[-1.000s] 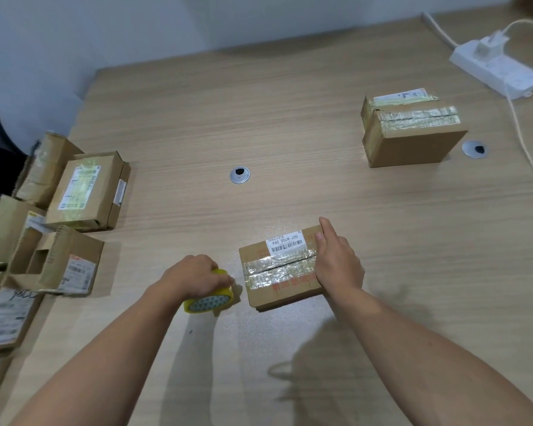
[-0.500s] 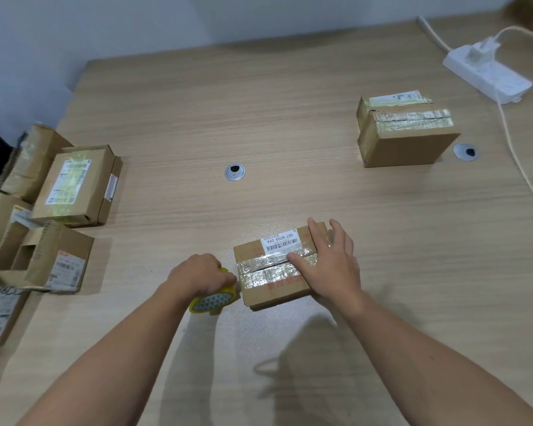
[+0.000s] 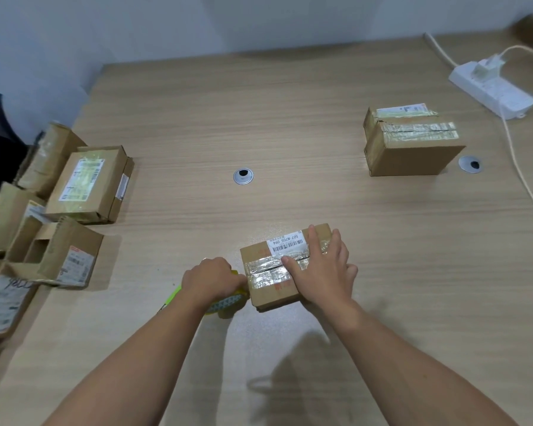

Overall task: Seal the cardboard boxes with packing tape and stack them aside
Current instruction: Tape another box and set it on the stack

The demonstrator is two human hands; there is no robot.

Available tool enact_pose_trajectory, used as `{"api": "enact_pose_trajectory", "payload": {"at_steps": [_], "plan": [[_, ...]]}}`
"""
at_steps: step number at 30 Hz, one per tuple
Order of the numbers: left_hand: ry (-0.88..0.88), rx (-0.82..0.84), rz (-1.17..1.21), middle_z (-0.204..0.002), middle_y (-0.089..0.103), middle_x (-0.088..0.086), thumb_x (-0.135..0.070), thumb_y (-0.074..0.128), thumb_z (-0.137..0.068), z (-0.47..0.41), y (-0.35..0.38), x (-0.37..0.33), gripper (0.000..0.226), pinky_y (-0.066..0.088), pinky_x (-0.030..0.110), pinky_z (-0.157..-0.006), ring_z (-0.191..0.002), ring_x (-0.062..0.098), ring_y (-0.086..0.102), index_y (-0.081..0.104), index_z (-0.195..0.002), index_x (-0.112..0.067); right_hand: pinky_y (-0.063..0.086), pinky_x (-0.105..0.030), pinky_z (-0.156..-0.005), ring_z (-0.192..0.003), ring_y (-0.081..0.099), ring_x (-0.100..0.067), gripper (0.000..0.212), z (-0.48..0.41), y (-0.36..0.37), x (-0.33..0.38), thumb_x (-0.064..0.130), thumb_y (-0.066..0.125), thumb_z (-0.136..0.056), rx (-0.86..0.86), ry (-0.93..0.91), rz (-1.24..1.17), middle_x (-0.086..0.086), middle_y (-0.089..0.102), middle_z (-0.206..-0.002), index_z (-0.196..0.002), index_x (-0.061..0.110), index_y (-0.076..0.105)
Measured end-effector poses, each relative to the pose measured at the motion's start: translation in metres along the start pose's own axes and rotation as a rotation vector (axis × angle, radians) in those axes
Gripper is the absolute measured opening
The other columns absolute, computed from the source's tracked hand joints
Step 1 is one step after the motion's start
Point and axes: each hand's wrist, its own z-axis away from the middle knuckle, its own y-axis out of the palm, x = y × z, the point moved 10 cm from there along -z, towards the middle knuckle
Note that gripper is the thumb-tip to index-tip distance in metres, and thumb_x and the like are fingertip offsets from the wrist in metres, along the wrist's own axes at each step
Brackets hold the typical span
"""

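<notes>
Near table edge, left hand [image 3: 211,279]: fingers curled round the yellow tape roll [image 3: 225,304], clamped on it; the roll sits low by the table [image 3: 290,118], against the left end of the box.
Right hand [image 3: 320,272]: fingers straight and spread, palm down, pressing flat on the box top; nothing gripped.
Box in work [image 3: 256,253]: flat on the table toward the near edge, about midway between the left and right edges. A clear tape strip [image 3: 265,273] covers the top seam; a white barcode label [image 3: 286,242] lies on the far side of it.
Step in hand: judged to be sealing, with the strip laid and being pressed down while the roll is at the strip's left end.
Next move: probably sever the tape at the left end – this calls for the right hand to hold the box firm against the pull – then rub the tail down.
Long axis: left to right, roughly along the near edge, the right end turned slightly toward the far edge; seam and strip follow this axis.
Left edge: cardboard boxes [image 3: 86,182] waiting, at least one with its flaps open.
Far right corner area: a taped box [image 3: 413,152] set aside – the likely stacking place.
</notes>
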Motion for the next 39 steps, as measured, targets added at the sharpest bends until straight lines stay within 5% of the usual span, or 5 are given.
{"api": "enact_pose_trajectory", "payload": {"at_steps": [13, 18, 24, 30, 39], "plan": [[0.061, 0.012, 0.115, -0.08, 0.063, 0.0, -0.068, 0.058, -0.083, 0.0, -0.009, 0.007, 0.046, 0.051, 0.033, -0.075, -0.082, 0.02, 0.062, 0.062, -0.072, -0.024, 0.032, -0.054, -0.105, -0.139, 0.028, -0.03, 0.065, -0.004, -0.008, -0.013, 0.066, 0.023, -0.099, -0.043, 0.094, -0.105, -0.005, 0.014, -0.162, -0.156, 0.043, 0.004], [0.211, -0.002, 0.329, -0.074, 0.063, 0.002, -0.052, 0.067, -0.089, 0.011, -0.029, -0.008, 0.039, 0.04, 0.03, -0.061, -0.073, 0.017, 0.059, 0.064, -0.073, -0.017, 0.034, -0.053, -0.106, -0.136, 0.035, -0.03, 0.064, -0.009, -0.013, -0.024, 0.066, 0.021, -0.099, -0.026, 0.136, -0.16, -0.008, 0.028, -0.156, -0.157, 0.043, 0.004], [0.321, 0.066, 0.563, -0.068, 0.064, -0.008, -0.059, 0.066, -0.069, 0.025, -0.039, -0.01, 0.037, 0.044, 0.029, -0.065, -0.066, 0.008, 0.059, 0.068, -0.073, -0.022, 0.032, -0.053, -0.108, -0.137, 0.034, -0.028, 0.064, -0.012, -0.016, -0.031, 0.066, 0.02, -0.099, 0.002, 0.156, -0.229, -0.005, 0.029, -0.156, -0.157, 0.046, 0.004], [0.353, 0.124, 0.889, -0.068, 0.058, 0.002, -0.062, 0.071, -0.063, 0.032, -0.036, -0.001, 0.05, 0.038, 0.032, -0.071, -0.068, 0.014, 0.053, 0.068, -0.07, -0.012, 0.031, -0.052, -0.109, -0.138, 0.035, -0.027, 0.063, -0.013, -0.017, -0.035, 0.067, 0.019, -0.099, 0.022, 0.164, -0.282, -0.003, 0.029, -0.155, -0.157, 0.048, 0.004], [0.353, 0.043, 0.831, -0.059, 0.052, -0.002, -0.058, 0.073, -0.071, 0.031, -0.038, 0.001, 0.048, 0.037, 0.027, -0.059, -0.058, 0.01, 0.049, 0.062, -0.064, -0.011, 0.033, -0.05, -0.107, -0.136, 0.036, -0.023, 0.062, -0.014, -0.018, -0.037, 0.066, 0.017, -0.1, 0.033, 0.164, -0.28, -0.002, 0.033, -0.151, -0.157, 0.048, 0.002]]}}
